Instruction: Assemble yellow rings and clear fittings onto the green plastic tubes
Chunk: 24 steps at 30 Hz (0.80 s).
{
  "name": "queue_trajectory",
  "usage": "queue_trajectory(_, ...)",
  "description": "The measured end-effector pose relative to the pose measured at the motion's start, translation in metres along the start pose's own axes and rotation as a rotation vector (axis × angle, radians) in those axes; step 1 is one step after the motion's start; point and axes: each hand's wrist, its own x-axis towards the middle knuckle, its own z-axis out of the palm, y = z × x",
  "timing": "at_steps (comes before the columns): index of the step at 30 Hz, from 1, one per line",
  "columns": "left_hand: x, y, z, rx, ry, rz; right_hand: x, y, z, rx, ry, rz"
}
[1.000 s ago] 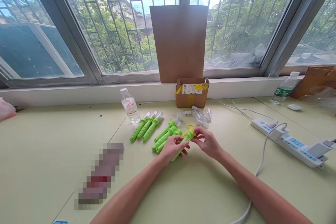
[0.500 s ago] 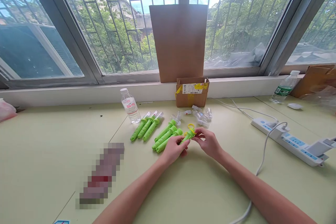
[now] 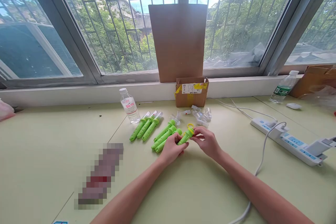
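My left hand point(image 3: 173, 148) is closed round a green plastic tube point(image 3: 186, 136), held at a tilt just above the table. A yellow ring point(image 3: 190, 125) stands out at its upper end. My right hand point(image 3: 207, 142) pinches at that upper end from the right; its fingertips are partly hidden behind the tube. Left of my hands lie several uncapped green tubes point(image 3: 164, 137) with threaded ends. Farther left, three green tubes point(image 3: 147, 126) wear clear caps. Loose clear caps point(image 3: 201, 115) lie in a cluster beyond my hands.
A small cardboard box point(image 3: 191, 92) stands behind the caps, with a cardboard sheet point(image 3: 179, 43) upright behind it. A water bottle point(image 3: 130, 106) is at left, another bottle point(image 3: 284, 87) at far right. A power strip point(image 3: 286, 140) and white cable point(image 3: 262, 161) lie at right. A blurred item point(image 3: 101, 175) lies at left.
The green tube in my left hand has turned slightly, so more of its body shows. My hands have barely moved, and the objects on the table stay put.
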Motion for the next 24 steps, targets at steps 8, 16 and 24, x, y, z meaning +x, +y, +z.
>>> queue_trajectory(8, 0.0033, -0.0003, -0.0028, -0.058, -0.025, -0.07, 0.0006, -0.0024, -0.0004, -0.029, -0.006, 0.027)
queue_trajectory(16, 0.0042, -0.0016, -0.0032, -0.072, -0.041, -0.08, 0.002, -0.0019, -0.0019, -0.059, -0.006, 0.041)
queue_trajectory(24, 0.0038, -0.0017, -0.0037, -0.074, -0.092, -0.097, 0.0023, -0.0051, -0.004, -0.052, -0.054, 0.059)
